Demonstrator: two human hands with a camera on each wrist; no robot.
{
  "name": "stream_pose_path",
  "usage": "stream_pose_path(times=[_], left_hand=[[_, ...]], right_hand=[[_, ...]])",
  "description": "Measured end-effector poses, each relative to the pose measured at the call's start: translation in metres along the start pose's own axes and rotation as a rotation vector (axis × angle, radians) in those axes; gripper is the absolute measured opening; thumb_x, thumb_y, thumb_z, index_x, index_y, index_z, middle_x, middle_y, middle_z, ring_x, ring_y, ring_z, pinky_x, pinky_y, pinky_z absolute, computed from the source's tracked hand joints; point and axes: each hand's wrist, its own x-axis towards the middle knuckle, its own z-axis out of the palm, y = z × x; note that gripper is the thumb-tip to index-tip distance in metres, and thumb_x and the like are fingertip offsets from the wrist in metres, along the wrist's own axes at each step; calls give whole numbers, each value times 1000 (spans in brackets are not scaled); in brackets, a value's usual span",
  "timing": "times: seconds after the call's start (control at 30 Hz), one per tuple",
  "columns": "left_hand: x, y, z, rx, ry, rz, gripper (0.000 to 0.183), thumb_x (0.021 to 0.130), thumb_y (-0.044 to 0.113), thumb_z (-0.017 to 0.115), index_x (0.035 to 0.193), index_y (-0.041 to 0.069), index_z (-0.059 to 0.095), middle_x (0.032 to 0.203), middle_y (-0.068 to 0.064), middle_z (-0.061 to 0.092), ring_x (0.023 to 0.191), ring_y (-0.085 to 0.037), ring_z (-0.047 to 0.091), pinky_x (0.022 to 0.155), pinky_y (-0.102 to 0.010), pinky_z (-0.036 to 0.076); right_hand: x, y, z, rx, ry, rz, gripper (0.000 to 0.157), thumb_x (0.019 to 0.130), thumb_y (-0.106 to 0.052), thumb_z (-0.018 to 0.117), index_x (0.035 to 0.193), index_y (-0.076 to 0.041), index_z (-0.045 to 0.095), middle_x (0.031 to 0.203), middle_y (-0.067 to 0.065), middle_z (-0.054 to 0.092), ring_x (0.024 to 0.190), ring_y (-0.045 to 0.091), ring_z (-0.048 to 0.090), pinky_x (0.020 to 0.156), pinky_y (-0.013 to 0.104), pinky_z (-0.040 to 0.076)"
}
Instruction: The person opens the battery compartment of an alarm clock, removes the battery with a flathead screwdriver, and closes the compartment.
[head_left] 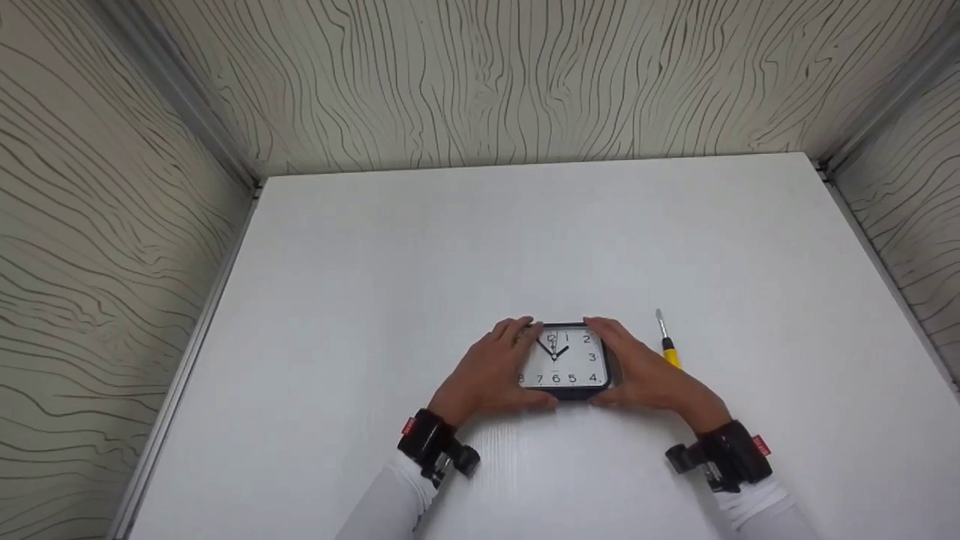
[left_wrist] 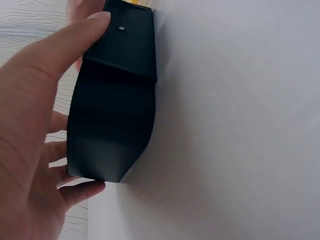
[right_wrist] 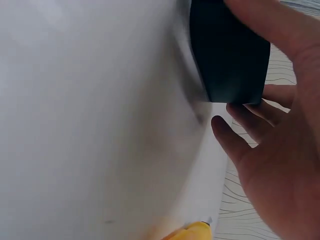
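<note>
A square clock with a white face and dark rim lies face up between both hands over the white table. Its left side is gripped by my left hand, fingers at the far edge and thumb along the near edge. On the opposite side my right hand holds it the same way. The left wrist view shows the clock's dark side wall with a small screw hole. Whether its back touches the table is unclear. Just right of my right hand lies a screwdriver with a yellow and black handle, partly hidden by that hand.
The white table spreads around the hands. Wood-patterned panels stand behind it and at both sides, with grey metal strips along the corners. Each wrist wears a black strap with a small camera.
</note>
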Motion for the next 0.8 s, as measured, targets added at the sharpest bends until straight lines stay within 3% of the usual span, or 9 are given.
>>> stream_pose_path(times=[0.17, 0.3, 0.43, 0.53, 0.6, 0.67, 0.73, 0.8], left_hand=[[0, 6, -7, 15, 12, 66, 106, 63, 80, 52, 145, 21, 19, 144, -4, 31, 132, -17, 29, 103, -39, 34], [4, 16, -15, 53, 82, 107, 110, 61, 78, 55, 146, 24, 10, 139, 0, 36, 126, -12, 35, 99, -40, 35], [2, 19, -20, 48, 156, 99, 117, 57, 70, 61, 147, 21, 4, 134, 0, 40, 121, -11, 39, 97, -34, 36], [-2, 17, -22, -128, 205, 77, 118, 57, 63, 66, 147, 22, 2, 136, 1, 37, 116, -10, 43, 94, -30, 39], [-5, 16, -23, -337, 228, 78, 117, 59, 56, 71, 147, 24, 0, 136, 3, 35, 116, -10, 43, 94, -30, 41], [-7, 18, -24, -550, 247, 102, 115, 61, 47, 74, 146, 26, 0, 136, 4, 32, 117, -10, 43, 96, -31, 42], [-8, 22, -27, -692, 248, 134, 114, 63, 42, 75, 146, 25, -1, 137, 4, 30, 122, -11, 40, 100, -32, 40], [-8, 26, -31, -745, 242, 176, 112, 66, 38, 74, 146, 21, -2, 138, 1, 29, 126, -13, 38, 104, -31, 36]], right_hand=[[-1, -2, -1, 61, 109, -153, 112, 53, -19, 86, 144, -26, 21, 141, -6, 35, 128, 14, 36, 101, 39, 40], [-7, -15, -12, 108, 184, -235, 107, 51, -12, 83, 142, -23, 29, 138, -6, 37, 121, 12, 40, 95, 29, 44], [-10, -35, -22, 179, 210, -274, 105, 54, -9, 82, 143, -16, 26, 141, 0, 36, 125, 16, 39, 100, 23, 39], [-12, -43, -23, 311, 215, -279, 109, 58, -7, 84, 145, -11, 19, 147, 6, 27, 134, 23, 27, 104, 32, 36], [-14, -47, -19, 376, 202, -270, 113, 57, -7, 85, 146, -8, 14, 150, 12, 20, 137, 28, 21, 103, 44, 35], [-15, -45, -11, 376, 167, -251, 117, 57, -10, 85, 147, -9, 10, 152, 10, 15, 138, 24, 20, 103, 45, 34], [-16, -49, -5, 368, 110, -229, 116, 59, -11, 84, 147, -13, 9, 151, 8, 16, 136, 18, 25, 105, 40, 34], [-15, -52, 0, 367, 72, -217, 114, 61, -9, 83, 147, -16, 9, 150, 6, 21, 132, 13, 32, 105, 29, 34]])
